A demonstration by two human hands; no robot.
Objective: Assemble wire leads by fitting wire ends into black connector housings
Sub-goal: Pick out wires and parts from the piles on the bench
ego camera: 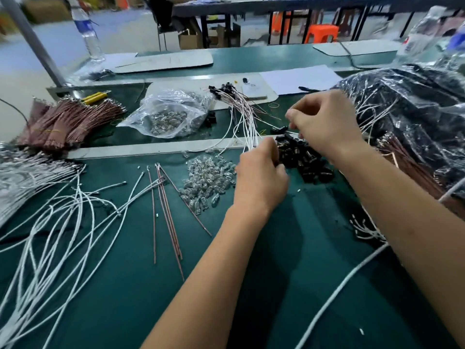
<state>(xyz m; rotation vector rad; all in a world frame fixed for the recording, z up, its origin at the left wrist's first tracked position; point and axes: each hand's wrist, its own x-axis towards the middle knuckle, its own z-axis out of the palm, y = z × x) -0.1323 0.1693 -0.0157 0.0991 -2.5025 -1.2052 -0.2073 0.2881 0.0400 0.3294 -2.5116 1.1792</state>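
Observation:
My left hand (261, 176) grips a bunch of white and brown wire leads (245, 114) that fan up and away to black housings at their far ends. My right hand (324, 124) hovers just right of it, fingers curled, pinching a small black connector housing (283, 129) with a thin wire end. Below both hands lies a pile of loose black connector housings (305, 157) on the green mat (251, 285). Loose white wires (65, 217) and a few brown wires (166, 212) lie to the left.
A heap of small clear bulbs (208, 180) sits left of my left hand. A clear bag of bulbs (171, 114) and a brown wire bundle (68, 122) lie farther back. A large plastic bag of black parts (412, 117) fills the right. A water bottle (88, 31) stands at back left.

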